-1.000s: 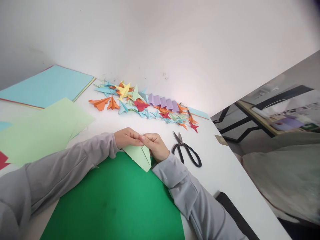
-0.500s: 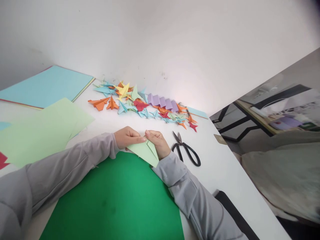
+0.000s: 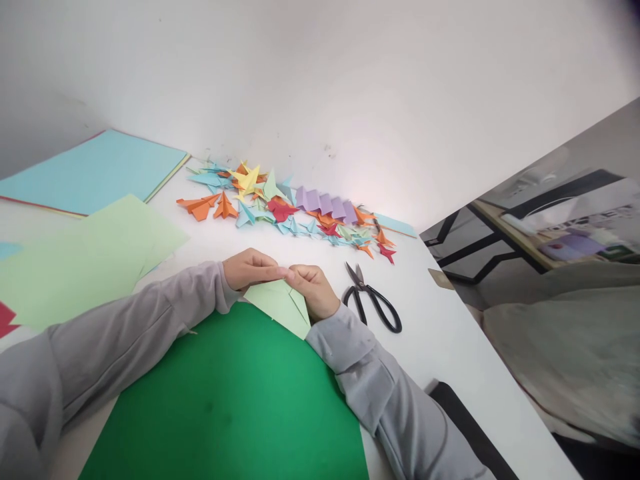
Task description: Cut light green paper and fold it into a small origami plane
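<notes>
A folded light green paper piece [image 3: 280, 305] lies at the far edge of a big dark green sheet [image 3: 235, 400] on the white table [image 3: 450, 347]. My left hand [image 3: 250, 269] pinches its top edge from the left. My right hand [image 3: 314, 290] grips the same top edge from the right, and the fingertips of both hands meet at the fold's peak. Both arms wear grey sleeves. Black scissors [image 3: 373, 300] lie shut just right of my right hand.
A row of small folded paper figures [image 3: 280, 208] in several colours, with a purple pleated strip [image 3: 325, 202], lines the wall. Light green sheets [image 3: 85, 257] and a stack of light blue paper [image 3: 95, 172] lie at the left. The table's right edge drops off beyond the scissors.
The folded paper has been turned and shifted slightly between my hands. Its lower point swung right and then back left, and my fingertips have come together again at the top.
</notes>
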`<control>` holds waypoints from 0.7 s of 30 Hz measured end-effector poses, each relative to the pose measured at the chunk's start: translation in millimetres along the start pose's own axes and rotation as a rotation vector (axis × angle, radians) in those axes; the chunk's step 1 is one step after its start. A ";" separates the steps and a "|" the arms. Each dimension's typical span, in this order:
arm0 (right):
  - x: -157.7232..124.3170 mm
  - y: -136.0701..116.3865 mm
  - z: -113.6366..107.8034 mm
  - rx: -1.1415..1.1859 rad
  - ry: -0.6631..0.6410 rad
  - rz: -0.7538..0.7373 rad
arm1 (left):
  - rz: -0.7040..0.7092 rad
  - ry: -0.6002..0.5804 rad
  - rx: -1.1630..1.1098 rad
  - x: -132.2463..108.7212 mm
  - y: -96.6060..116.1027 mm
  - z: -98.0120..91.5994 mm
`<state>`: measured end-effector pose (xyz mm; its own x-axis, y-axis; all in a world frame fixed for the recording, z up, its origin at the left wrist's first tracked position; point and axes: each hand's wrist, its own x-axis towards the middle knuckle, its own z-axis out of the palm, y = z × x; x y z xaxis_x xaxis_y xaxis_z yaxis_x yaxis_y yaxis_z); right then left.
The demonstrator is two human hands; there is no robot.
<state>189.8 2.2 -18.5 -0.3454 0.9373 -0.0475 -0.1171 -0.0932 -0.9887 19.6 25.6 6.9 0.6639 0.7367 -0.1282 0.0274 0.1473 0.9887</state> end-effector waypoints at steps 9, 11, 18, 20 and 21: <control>-1.4 0.9 0.5 -0.085 -0.028 0.032 | 0.024 -0.077 -0.064 4.6 -9.6 -10.0; -0.7 0.4 0.4 -0.065 -0.012 0.055 | 0.022 -0.130 -0.054 5.5 -13.0 -9.6; -2.0 -4.4 1.5 0.004 -0.005 0.041 | 0.011 0.048 -0.126 4.7 -9.9 -5.2; -2.6 -3.3 1.1 0.000 -0.025 0.062 | 0.013 0.083 -0.127 6.3 -8.5 -5.5; -2.7 -2.5 0.8 0.000 -0.030 0.068 | 0.013 0.090 -0.125 7.5 -8.5 -5.8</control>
<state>190.3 -0.4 -15.8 -0.3806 0.9181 -0.1103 -0.0928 -0.1566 -0.9833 20.0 33.8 -2.9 0.5940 0.7943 -0.1276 -0.0775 0.2144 0.9737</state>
